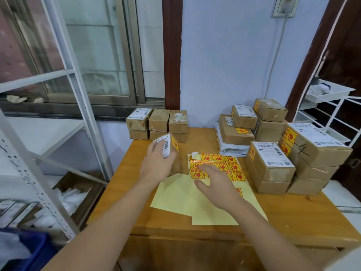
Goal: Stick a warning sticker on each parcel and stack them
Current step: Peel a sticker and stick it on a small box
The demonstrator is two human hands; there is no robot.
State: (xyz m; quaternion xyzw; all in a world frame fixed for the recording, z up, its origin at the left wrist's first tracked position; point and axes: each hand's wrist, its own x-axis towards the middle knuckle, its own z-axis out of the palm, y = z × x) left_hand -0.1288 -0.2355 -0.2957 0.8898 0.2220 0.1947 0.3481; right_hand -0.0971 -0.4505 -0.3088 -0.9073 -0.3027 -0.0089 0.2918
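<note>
While the left hand (158,163) is gripping a small parcel (172,153) tilted on edge at centre frame, fingers curled over its top and shipping label, the right hand (213,182) is hovering open, fingers relaxed, over the sticker sheet (220,163) just right of it.

Head view only. Parcel is already showing a warning sticker (175,143) on its right-facing side, so my read: this one is going to a stack next, and the right hand is going for another sticker or just steadying the sheet. Can't tell if the fingertips are touching the sheet.

Doing it well: keep the grip on the carton's edges, not on the label, and set it down square on the stickered stacks (273,163) at right of frame. The unstickered cartons (158,124) are sitting at the table's (293,222) far edge, upper centre.

Sheet is lying partly under the right palm; the parcel is apart from the right fingers, just left.
</note>
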